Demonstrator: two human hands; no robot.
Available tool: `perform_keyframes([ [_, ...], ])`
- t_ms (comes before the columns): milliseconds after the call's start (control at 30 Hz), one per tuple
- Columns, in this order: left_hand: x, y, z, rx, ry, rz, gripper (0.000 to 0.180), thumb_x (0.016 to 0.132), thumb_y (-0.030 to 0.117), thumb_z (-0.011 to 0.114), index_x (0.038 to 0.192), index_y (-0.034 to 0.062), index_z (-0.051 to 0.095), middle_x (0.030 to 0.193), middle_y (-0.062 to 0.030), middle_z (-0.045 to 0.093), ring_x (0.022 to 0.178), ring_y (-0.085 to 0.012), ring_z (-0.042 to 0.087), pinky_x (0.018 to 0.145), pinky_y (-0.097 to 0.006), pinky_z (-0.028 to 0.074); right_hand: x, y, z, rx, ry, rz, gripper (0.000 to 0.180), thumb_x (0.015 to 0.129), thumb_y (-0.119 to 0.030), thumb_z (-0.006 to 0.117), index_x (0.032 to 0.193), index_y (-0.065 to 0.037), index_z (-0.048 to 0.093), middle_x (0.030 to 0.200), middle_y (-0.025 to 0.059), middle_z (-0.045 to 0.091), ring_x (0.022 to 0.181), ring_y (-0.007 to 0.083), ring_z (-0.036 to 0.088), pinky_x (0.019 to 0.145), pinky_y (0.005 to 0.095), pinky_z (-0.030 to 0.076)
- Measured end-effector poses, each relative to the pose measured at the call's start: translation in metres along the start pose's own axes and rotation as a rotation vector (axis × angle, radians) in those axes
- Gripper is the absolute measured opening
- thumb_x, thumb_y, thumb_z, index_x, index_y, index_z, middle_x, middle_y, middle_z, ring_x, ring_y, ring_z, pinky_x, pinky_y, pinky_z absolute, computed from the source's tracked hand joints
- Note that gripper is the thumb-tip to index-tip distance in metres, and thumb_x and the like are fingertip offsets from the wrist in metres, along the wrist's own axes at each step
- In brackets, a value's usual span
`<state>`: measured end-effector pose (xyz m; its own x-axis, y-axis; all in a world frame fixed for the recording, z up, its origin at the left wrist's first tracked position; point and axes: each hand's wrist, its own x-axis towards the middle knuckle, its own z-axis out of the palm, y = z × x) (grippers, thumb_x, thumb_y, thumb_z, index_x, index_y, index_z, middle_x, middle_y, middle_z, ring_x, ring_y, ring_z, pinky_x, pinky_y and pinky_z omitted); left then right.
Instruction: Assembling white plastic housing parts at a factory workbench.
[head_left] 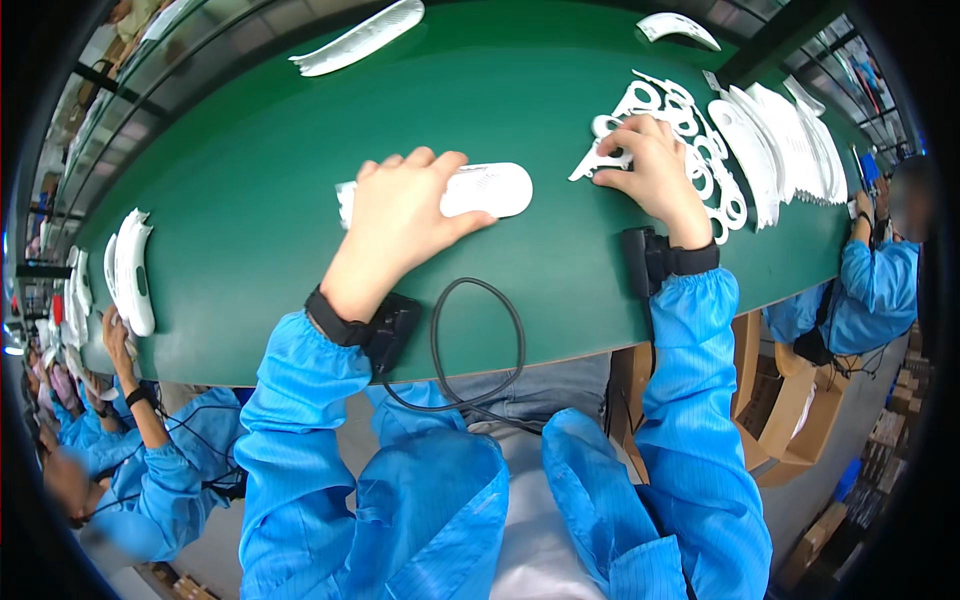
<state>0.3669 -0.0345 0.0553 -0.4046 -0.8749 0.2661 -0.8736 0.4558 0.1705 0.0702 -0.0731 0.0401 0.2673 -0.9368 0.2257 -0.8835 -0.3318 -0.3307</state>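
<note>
A long white plastic shell (505, 190) with a rounded end and small slots lies on the green table, left of the middle. My left hand (405, 205) is laid across it, thumb along the near side and fingers over the far side; its middle is hidden beneath the palm. Farther right, my right hand (655, 170) has thumb and fingers curled around a small white ring-shaped plastic part (592, 163) with a pointed tip. This part is at the left edge of a loose pile of similar white ring-shaped parts (705, 185).
Stacked white curved shells (785, 150) stand right of the pile, before a dark post (790, 40). Single shells lie at the far edge (360, 38) and left (130, 270). A black cable (522, 335) loops from my left wrist. Co-workers sit left (170, 470) and right (870, 270); open cardboard boxes (790, 420) stand below.
</note>
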Motion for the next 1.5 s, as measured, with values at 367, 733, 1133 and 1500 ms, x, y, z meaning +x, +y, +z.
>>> perform_keyframes([
  [367, -0.003, 0.005, 0.009, -0.094, -0.045, -0.047, 0.053, 0.077, 0.048, 0.072, 0.113, 0.0097, 0.066, 0.090, -0.0093, 0.064, 0.081, -0.0293, 0.064, 0.074, -0.041, 0.047, 0.006, 0.008, -0.001, -0.095, -0.038, 0.130, 0.022, 0.073, -0.025, 0.080, 0.089, -0.014, 0.069, 0.096, 0.0036, 0.055, 0.102, 0.0245, 0.049, 0.087, 0.0421, 0.032],
  [733, 0.002, 0.010, -0.004, -0.283, 0.369, 0.157, 0.051, 0.070, 0.018, 0.079, 0.119, 0.0121, 0.063, 0.105, -0.0061, 0.059, 0.097, -0.0268, 0.056, 0.081, -0.039, 0.045, 0.025, -0.009, 0.003, 0.786, 0.042, 0.134, 0.012, 0.085, -0.015, 0.069, 0.087, -0.005, 0.064, 0.117, 0.0091, 0.061, 0.104, 0.0233, 0.052, 0.084, 0.0300, 0.044],
  [1133, 0.015, 0.012, 0.012, 0.007, 0.348, 0.354, 0.018, 0.073, 0.010, 0.074, 0.090, 0.0131, 0.070, 0.089, 0.0029, 0.066, 0.084, -0.0157, 0.063, 0.078, -0.037, 0.043, 0.000, -0.077, 0.010, 0.379, 0.119, -0.349, 0.014, 0.083, -0.012, 0.068, 0.095, -0.007, 0.064, 0.119, 0.0085, 0.063, 0.114, 0.0274, 0.052, 0.098, 0.0429, 0.035],
  [1500, 0.003, 0.000, 0.012, -0.109, 0.306, 0.214, 0.014, 0.075, 0.007, 0.074, 0.088, 0.0104, 0.071, 0.088, 0.0004, 0.068, 0.084, -0.0180, 0.065, 0.078, -0.035, 0.044, -0.007, -0.084, 0.027, 0.275, 0.070, -0.454, 0.018, 0.078, -0.007, 0.069, 0.095, -0.003, 0.066, 0.100, 0.0068, 0.067, 0.096, 0.0239, 0.061, 0.081, 0.0360, 0.049],
])
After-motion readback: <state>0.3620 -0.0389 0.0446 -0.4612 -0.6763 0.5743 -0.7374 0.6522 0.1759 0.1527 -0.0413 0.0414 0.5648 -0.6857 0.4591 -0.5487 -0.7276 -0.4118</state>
